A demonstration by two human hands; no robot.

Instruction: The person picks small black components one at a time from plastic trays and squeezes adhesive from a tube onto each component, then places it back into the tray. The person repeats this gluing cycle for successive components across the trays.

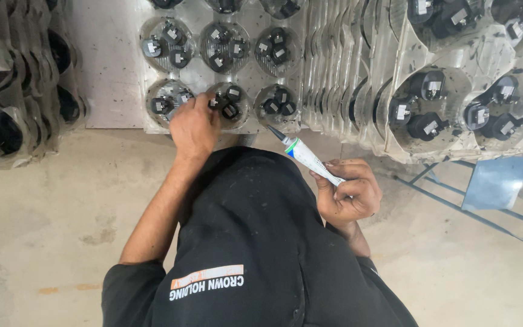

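My left hand (194, 124) reaches forward to a clear plastic tray (196, 75) with round pockets, each holding small black parts. Its fingers pinch a black part (218, 102) in the middle pocket of the nearest row. My right hand (346, 192) is closed around a white tube with a green band and a dark nozzle (301, 151). The nozzle points up and left toward the tray's near right pocket (278, 107), stopping just short of it.
Stacks of similar clear trays (340, 66) stand on edge to the right, with larger trays of black parts (449, 103) beyond. More stacked trays (7, 91) line the left. A blue metal frame (491, 188) lies at the right on the concrete floor (62, 206).
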